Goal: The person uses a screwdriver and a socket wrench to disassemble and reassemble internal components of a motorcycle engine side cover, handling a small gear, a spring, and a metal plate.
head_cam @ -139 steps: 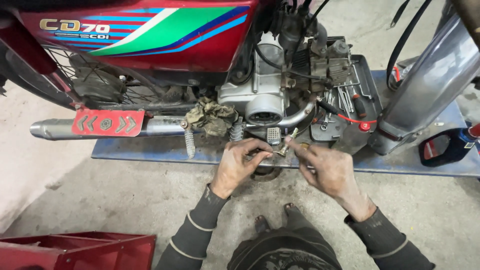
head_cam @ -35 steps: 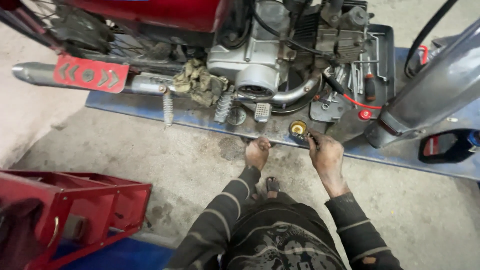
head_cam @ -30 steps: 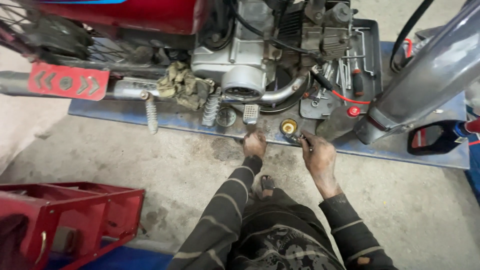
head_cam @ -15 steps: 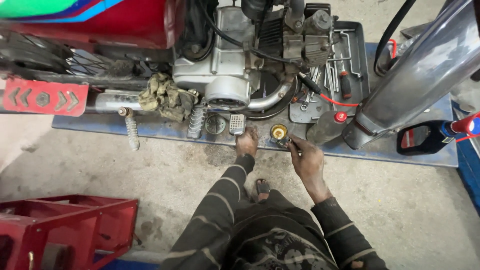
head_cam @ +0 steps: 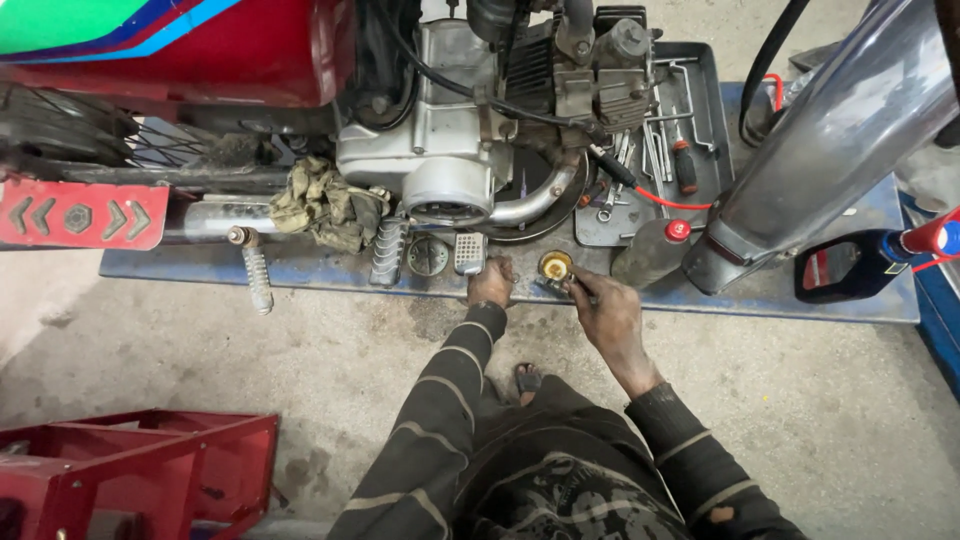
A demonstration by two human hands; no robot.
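Observation:
My left hand (head_cam: 490, 283) rests on the front edge of the blue platform (head_cam: 300, 272), just below the ribbed foot pedal (head_cam: 468, 252); its fingers are curled and I cannot see whether they hold anything. My right hand (head_cam: 605, 308) reaches to a small round brass-coloured part (head_cam: 555, 264) on the platform. Its fingertips pinch a small dark metal piece (head_cam: 562, 286) right beside that part. The silver engine (head_cam: 450, 165) of the red motorcycle (head_cam: 200, 50) stands directly above both hands.
A dirty rag (head_cam: 325, 205) lies by the chrome exhaust pipe (head_cam: 210, 215). A grey tool tray (head_cam: 650, 150) holds screwdrivers and wrenches. The chrome front mudguard (head_cam: 830, 150) slants at right, with a black oil bottle (head_cam: 850, 265) beside it. A red metal stand (head_cam: 130, 470) is at bottom left.
Earlier both hands held a small piece together under the engine. Now the left hand lies on the platform edge and the right works at the brass part. The view has shifted left.

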